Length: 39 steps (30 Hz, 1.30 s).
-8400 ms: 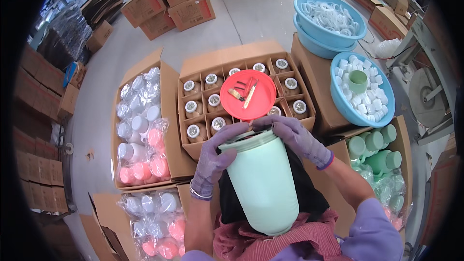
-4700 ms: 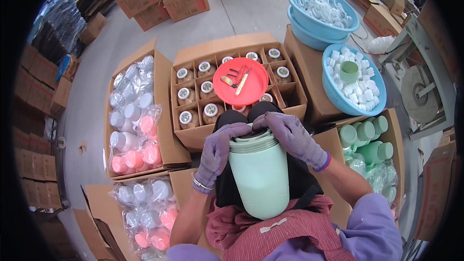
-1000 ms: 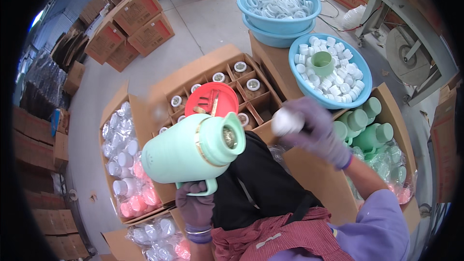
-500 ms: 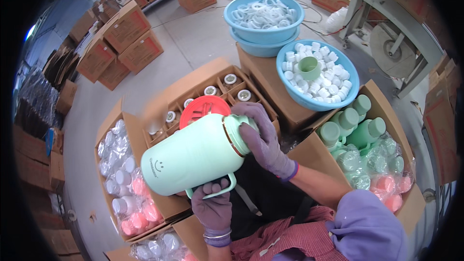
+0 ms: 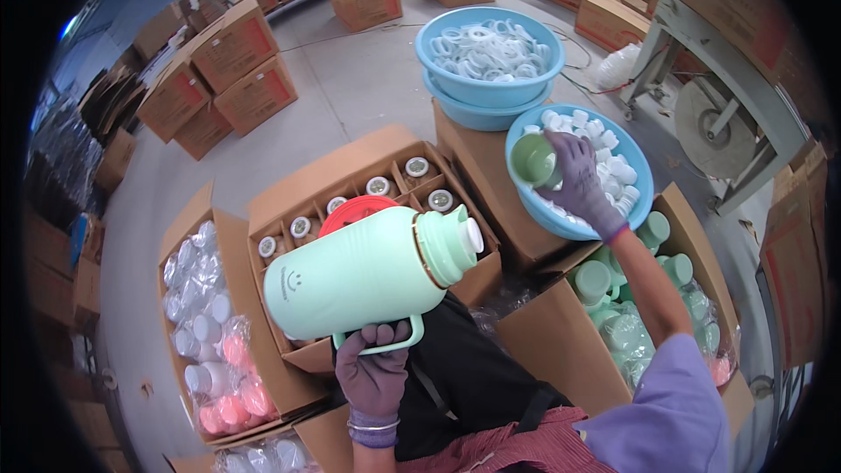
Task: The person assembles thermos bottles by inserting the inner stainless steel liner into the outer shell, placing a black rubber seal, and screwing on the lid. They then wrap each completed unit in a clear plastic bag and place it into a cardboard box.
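My left hand (image 5: 372,377), in a grey-purple glove, is closed round the handle of a large mint-green vacuum jug (image 5: 350,280). The jug lies nearly on its side, its mouth to the right, and a white stopper (image 5: 474,235) shows in that mouth. My right hand (image 5: 580,180), gloved too, grips a green cup-shaped lid (image 5: 531,159) over a blue basin (image 5: 646,177) of white stoppers (image 5: 625,199). Its fingertips are partly hidden by the lid. Behind the jug, a round red plastic piece (image 5: 355,208) lies on a divided carton (image 5: 280,201) holding several bottles with silvery tops.
Another blue basin (image 5: 424,51) holds clear rings, beyond the stoppers. At right, an open carton (image 5: 561,324) contains green jugs and lids; at left, another carton (image 5: 289,377) has bagged white and pink lids. Stacked boxes (image 5: 235,48) and a grey machine stand (image 5: 745,70) are farther off.
My right hand has left the jug's neck and moved right to the basin, where it has taken hold of the green lid. The white stopper in the jug's mouth is now exposed.
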{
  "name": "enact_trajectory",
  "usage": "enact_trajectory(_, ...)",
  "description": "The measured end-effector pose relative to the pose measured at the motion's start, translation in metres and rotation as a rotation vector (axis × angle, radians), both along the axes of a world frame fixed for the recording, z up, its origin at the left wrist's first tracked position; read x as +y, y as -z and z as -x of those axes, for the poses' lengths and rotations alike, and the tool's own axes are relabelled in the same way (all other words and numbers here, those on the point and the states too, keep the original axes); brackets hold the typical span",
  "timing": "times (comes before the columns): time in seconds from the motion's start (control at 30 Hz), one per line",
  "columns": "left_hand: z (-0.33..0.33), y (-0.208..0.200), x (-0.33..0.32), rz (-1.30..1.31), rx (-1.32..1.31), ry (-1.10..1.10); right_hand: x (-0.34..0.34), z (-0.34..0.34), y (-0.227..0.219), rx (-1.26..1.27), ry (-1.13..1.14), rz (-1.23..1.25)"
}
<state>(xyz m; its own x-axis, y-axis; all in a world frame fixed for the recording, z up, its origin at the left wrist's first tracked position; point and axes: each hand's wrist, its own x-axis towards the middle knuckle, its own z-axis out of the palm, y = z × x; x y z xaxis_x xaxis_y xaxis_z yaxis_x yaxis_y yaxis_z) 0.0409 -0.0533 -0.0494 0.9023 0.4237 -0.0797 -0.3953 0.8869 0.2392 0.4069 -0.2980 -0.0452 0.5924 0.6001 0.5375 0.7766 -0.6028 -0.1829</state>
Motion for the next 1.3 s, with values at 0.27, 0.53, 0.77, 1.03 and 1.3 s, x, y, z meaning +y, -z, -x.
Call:
enact_trajectory(0.27,0.017,-0.022,-0.026,-0.083,0.096,-0.035,0.070,0.154,-0.077,0.379,-0.756,-0.553)
enact_trajectory(0.53,0.058,-0.047,-0.018,-0.485,0.115,-0.230,0.114,0.192,-0.097,1.253,-0.838,-0.729)
enact_trajectory(0.77,0.086,-0.023,-0.025,0.112,-0.206,-0.094,0.137,0.174,-0.133,-0.041,-1.210,-0.470)
enact_trajectory(1.03,0.143,0.075,0.037,-1.722,0.842,-0.467,0.151,0.179,-0.100,1.945,-0.704,-0.226)
enact_trajectory(1.3,0.187,-0.025,0.008,-2.557,0.304,-0.015,0.136,0.124,-0.033,1.325,-0.520,0.163)
